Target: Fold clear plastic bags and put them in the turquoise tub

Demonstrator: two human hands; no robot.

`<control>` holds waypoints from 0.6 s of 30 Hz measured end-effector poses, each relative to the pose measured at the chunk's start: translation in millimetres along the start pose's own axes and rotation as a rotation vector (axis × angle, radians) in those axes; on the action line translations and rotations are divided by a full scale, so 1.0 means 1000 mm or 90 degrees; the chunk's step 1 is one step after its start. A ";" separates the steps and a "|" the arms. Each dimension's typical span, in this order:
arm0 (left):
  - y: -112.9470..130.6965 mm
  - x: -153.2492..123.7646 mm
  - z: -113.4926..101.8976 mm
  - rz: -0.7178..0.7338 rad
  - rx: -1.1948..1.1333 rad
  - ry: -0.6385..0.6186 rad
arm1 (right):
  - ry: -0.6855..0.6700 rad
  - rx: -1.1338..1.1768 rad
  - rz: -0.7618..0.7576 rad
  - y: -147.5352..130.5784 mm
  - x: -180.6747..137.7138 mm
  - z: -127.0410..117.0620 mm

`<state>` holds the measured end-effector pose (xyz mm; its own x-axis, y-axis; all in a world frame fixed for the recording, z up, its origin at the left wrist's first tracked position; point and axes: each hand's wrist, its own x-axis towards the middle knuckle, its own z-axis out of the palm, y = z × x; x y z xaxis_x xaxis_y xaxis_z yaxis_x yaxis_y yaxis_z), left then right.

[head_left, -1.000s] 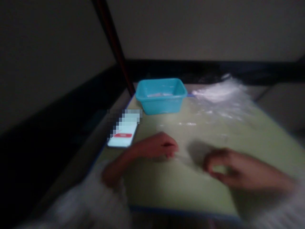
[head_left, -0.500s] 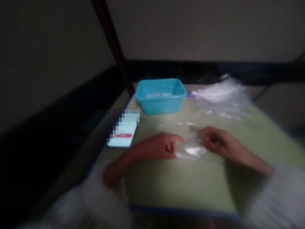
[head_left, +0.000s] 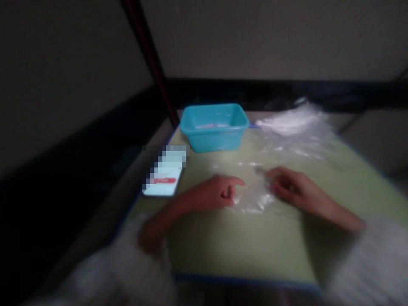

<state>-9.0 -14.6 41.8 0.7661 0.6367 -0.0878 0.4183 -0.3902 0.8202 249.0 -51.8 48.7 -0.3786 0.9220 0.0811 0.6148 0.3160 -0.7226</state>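
Clear plastic piece (head_left: 255,202) is the thing to watch here; it lies crinkled on the bench (head_left: 236,246), right in the gap between the two hands; nearest to the camera you get a fluffy left sleeve (head_left: 140,259) and right sleeve (head_left: 372,263), plus the bench's blue edge (head_left: 242,278); next come the hands, and they're pretty much facing each other across the plastic; left hand (head_left: 216,193) sits at its left end, one digit poking out toward the right and the rest curled under; right hand (head_left: 299,191) is at the other end, fingers bent round toward the thumb; honestly can't tell if either grip is pinching the plastic or just resting on it, too dim and blurry; as far as I can make out, the long way of the crinkle runs side to side, hand to hand, though its edges are hard to trace; neither hand is clearly nearer, it's about even; a bit beyond the left forearm a phone (head_left: 167,170) lies with its screen lit; further off there's a turquoise tub (head_left: 216,142) with something pale inside, can't say what; over to its right, a heap of clear plastic (head_left: 296,127) at the far edge; behind all that, a plain wall (head_left: 270,38).
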 end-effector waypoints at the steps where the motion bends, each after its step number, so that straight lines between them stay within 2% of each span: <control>1: 0.000 0.000 0.000 -0.001 0.004 0.002 | -0.001 -0.005 0.000 0.000 0.000 0.000; 6: 0.000 0.000 -0.002 0.001 0.009 0.002 | -0.011 0.009 0.014 -0.003 0.000 -0.002; 13: 0.000 -0.003 -0.005 -0.024 -0.013 -0.053 | -0.082 0.126 -0.003 -0.005 -0.002 -0.001; 18: 0.001 -0.007 -0.011 -0.034 0.045 -0.111 | -0.113 0.198 -0.014 -0.010 -0.006 -0.008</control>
<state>-19.2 -12.3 49.4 0.8124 0.5354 -0.2312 0.4887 -0.4086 0.7709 250.8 -58.3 60.9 -0.5201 0.8541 -0.0015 0.3758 0.2272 -0.8984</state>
